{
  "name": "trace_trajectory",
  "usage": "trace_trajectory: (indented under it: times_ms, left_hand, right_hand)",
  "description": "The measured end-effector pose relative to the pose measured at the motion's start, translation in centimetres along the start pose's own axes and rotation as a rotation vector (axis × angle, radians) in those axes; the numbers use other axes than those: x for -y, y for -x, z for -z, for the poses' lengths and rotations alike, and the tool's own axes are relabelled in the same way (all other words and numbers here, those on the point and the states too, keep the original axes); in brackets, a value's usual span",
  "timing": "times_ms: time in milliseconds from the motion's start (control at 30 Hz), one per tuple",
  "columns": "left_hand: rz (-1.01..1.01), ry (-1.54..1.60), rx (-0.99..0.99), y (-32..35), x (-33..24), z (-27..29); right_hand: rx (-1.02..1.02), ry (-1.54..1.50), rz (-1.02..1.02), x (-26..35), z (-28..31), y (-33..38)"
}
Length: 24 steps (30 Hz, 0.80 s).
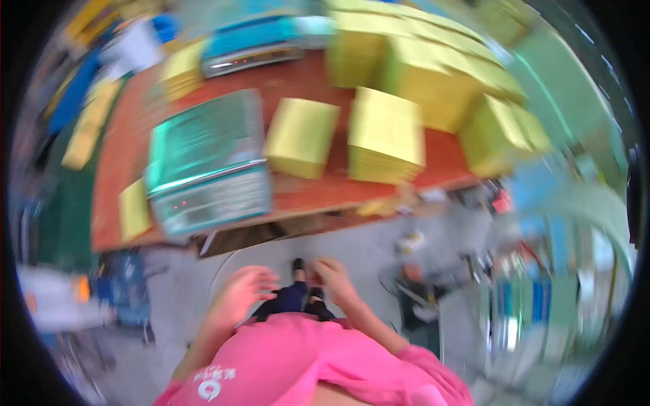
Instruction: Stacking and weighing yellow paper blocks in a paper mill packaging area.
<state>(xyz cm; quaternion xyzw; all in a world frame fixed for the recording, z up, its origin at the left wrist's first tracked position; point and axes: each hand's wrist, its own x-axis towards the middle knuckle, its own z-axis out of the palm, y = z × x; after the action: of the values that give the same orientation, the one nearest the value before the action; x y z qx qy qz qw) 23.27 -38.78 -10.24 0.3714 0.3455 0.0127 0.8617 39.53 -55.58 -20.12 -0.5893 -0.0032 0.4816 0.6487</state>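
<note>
My left hand (250,291) is in front of my body, below the table's near edge. Its fingers are slightly bent and apart, and no object shows in it. My right hand (332,276) hangs a little to the right at about the same height; its fingers look loosely bent and blurred, also with nothing visible in them. Beyond my hands, a scale (210,196) with a shiny green-tinted pan stands on the red table (298,81). Right of the scale are a short stack of yellow paper (302,137) and a taller yellow stack (386,135).
More yellow stacks (433,81) crowd the table's back right, and another stack (504,135) stands near its right edge. A second scale with a blue top (252,40) is at the back. Grey floor (365,243) shows below; a curved pale green machine part (575,210) is at right.
</note>
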Motion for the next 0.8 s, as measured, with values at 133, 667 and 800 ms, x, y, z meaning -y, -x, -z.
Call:
trace_trajectory:
  times_ms: [133, 667, 800]
  left_hand:
    - [-0.073, -0.06, 0.012, 1.1, -1.7, 0.2]
    - [-0.36, 0.184, -0.27, 8.9, -11.1, 28.9]
    - [-0.443, 0.172, -0.349, 10.8, -17.2, 35.2]
  right_hand:
    - [0.031, 0.055, -0.09, -1.0, -2.6, 1.7]
    - [0.669, 0.347, -0.056, -2.6, -39.7, -7.2]
    - [0.722, 0.339, -0.013, -2.3, -49.4, -8.7]
